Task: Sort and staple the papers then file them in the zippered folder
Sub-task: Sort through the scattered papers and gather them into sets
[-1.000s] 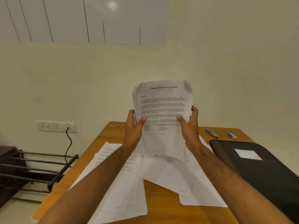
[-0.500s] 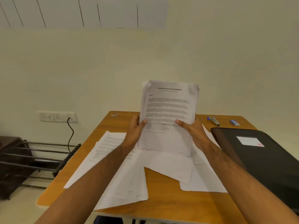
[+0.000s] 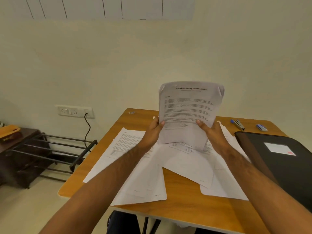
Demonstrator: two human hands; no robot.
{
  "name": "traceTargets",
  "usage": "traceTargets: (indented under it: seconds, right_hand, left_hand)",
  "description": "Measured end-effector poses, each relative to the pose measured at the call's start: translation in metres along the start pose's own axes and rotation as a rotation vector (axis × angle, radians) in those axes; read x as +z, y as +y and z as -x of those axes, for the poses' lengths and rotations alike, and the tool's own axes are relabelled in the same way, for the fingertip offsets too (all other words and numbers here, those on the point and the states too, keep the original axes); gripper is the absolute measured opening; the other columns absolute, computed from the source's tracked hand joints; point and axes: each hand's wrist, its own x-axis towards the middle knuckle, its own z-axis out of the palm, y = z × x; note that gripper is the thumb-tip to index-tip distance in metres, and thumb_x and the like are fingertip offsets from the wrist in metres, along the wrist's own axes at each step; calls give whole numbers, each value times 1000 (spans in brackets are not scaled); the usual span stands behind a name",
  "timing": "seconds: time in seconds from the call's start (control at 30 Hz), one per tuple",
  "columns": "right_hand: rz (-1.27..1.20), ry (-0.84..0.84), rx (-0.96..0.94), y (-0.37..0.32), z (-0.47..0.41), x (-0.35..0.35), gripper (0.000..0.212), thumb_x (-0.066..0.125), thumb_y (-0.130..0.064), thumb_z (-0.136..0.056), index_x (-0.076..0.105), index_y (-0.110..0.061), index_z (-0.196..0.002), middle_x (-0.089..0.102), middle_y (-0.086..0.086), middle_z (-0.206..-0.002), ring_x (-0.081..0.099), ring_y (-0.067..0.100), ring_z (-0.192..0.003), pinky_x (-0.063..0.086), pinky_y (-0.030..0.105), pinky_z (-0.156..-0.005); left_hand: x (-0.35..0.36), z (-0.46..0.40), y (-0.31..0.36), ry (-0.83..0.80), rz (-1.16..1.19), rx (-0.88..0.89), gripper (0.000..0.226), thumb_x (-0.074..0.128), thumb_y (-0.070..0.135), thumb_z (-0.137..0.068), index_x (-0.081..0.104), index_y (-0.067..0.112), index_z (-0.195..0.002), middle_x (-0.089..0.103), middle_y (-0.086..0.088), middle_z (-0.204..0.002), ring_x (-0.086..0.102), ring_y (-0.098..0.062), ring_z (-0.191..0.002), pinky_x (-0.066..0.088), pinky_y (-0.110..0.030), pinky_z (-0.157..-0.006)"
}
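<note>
Head view: L hand (image 3: pixel 152 130) & R hand (image 3: pixel 213 132) grip stack (image 3: pixel 187 114) upright by its sides, bottom edge now down on loose sheets (image 3: pixel 141 174) on worktop (image 3: pixel 194 215); 1 s ago held higher. Prob. squaring edges pre-staple. Stapler (image 3: pixel 238 124), folder (image 3: pixel 280 159) untouched at right.

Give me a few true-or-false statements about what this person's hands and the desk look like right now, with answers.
1. Both hands, left hand and right hand, hold the upright stack of printed white papers. True.
2. The black zippered folder lies open. False: it lies closed on the wooden desk.
3. The blue-and-silver stapler is in the right hand. False: it lies on the desk behind the folder.
4. Loose white sheets lie spread on the desk. True.
</note>
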Motion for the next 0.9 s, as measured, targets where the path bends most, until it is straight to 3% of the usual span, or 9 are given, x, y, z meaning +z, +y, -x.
traceTargets:
  seconds: [0.07, 0.2, 0.33, 0.43, 0.5, 0.6, 0.67, 0.77, 0.9]
  right_hand:
    - [64, 8, -18, -8, -4, 3, 43, 72, -32, -93, 63, -15, -132, 73, 1, -119, 70, 19, -110, 54, 49, -101]
    - [199, -37, -139, -47, -26, 19, 18, 71, -33, -94, 69, -24, -109, 74, -3, -105, 72, 19, -98, 59, 42, -90]
    - [229, -6, -149, -58, -52, 33, 22, 68, -30, -96, 66, -21, -116, 72, 3, -111, 70, 24, -100, 58, 40, -88]
    - [198, 158, -84, -42, -58, 36, 28, 67, -25, -97, 66, -13, -123, 71, 7, -110, 68, 29, -103, 56, 43, -92]
    - [106, 241, 36, -21, -59, 25, 36, 68, -21, -96, 64, -7, -128, 70, 11, -115, 68, 31, -105, 57, 44, -92]
    - [-208, 206, 290, 19, -56, -3, 51, 74, -20, -91, 56, -9, -137, 68, 15, -129, 70, 31, -107, 60, 41, -76]
    - [-385, 208, 381, 26, -42, -18, 40, 67, -20, -97, 57, -11, -135, 74, 13, -118, 75, 28, -96, 62, 37, -66]
    - [-560, 202, 397, 25, -25, -36, 18, 46, -15, -107, 58, -8, -119, 72, 6, -79, 69, 8, -53, 52, 19, -42]
    - [-684, 247, 369, 45, -23, -60, 19, 51, -22, -104, 58, -9, -115, 55, 3, -85, 58, 4, -45, 45, 12, -39]
  left_hand:
    - [-8, 0, 4, 1, -52, 25, 27, 42, 24, -106, 47, 24, -133, 63, 10, -121, 66, 2, -103, 58, -22, -84]
    - [-30, -9, 23, 47, -63, 72, 22, 47, 22, -105, 54, 15, -125, 69, 3, -117, 70, -9, -101, 59, -28, -79]
    - [-73, -8, 24, 147, -232, 61, 24, 54, 24, -101, 57, 16, -123, 65, 1, -121, 63, -14, -111, 53, -33, -91]
    - [-101, 6, 2, 161, -451, 48, 19, 55, 14, -99, 60, 19, -117, 64, 2, -118, 60, -13, -112, 50, -34, -98]
    - [-104, 10, -14, 105, -547, 25, 16, 56, 10, -98, 62, 14, -112, 66, -1, -115, 61, -17, -110, 51, -34, -97]
    - [-95, 10, -29, 14, -639, -31, 14, 57, 12, -99, 62, 14, -112, 65, -1, -116, 61, -19, -110, 49, -26, -90]
    - [-81, 1, -36, -42, -670, -38, 15, 57, 13, -99, 61, 16, -113, 65, 1, -118, 61, -18, -111, 49, -27, -91]
    - [-57, -19, -45, -108, -690, -70, 17, 59, 23, -99, 58, 24, -116, 63, 6, -122, 61, -17, -111, 52, -40, -100]
    - [-24, -45, -57, -139, -771, -136, 28, 63, 42, -94, 50, 33, -116, 59, 14, -115, 60, -13, -103, 43, -54, -106]
